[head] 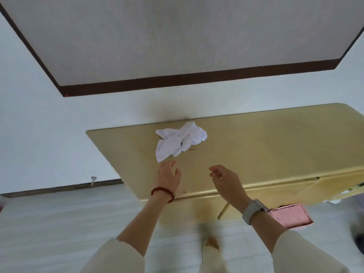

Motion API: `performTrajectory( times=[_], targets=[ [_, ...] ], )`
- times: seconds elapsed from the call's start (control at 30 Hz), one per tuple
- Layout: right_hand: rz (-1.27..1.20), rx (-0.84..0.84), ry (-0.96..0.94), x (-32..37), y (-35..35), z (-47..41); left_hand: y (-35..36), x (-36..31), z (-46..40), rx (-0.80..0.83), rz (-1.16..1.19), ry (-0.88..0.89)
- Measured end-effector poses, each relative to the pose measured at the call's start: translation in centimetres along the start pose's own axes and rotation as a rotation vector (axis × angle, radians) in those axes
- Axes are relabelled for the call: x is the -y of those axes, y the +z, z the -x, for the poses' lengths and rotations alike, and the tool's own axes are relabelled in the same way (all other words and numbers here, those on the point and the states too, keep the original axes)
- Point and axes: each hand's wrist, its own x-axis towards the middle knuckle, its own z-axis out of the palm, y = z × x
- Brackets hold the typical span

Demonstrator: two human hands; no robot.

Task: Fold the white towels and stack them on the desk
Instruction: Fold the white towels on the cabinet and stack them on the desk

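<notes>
Hands approaching a crumpled white towel (180,141) on the bench (256,146), before any fold is made.

The towel lies bunched near the far edge of the yellow bench, against the wall; no folded stack is visible. The left hand (168,174), wearing a red bead bracelet (162,194), reaches with fingers spread and its grip released, just short of the towel's nearest corner. The right hand (226,181), with loosely curled fingers, holds nothing and hangs apart from the cloth. Good practice is probably to take two adjacent corners, draw the towel toward the near edge and smooth it flat before folding.
</notes>
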Motion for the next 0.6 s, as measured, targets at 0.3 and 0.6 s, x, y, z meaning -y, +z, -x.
performTrajectory(
  times=[0.3, 0.6],
  targets=[
    [0.008, 0.182, 0.016, -3.9, 1.4, -15.4, 7.5, -0.4, -15.3, -0.045, -0.283, -0.276],
    [0.186, 0.324, -0.248, 0.9, 2.4, -22.3, 1.7, -2.7, -17.6, -0.263, -0.02, -0.023]
  ],
)
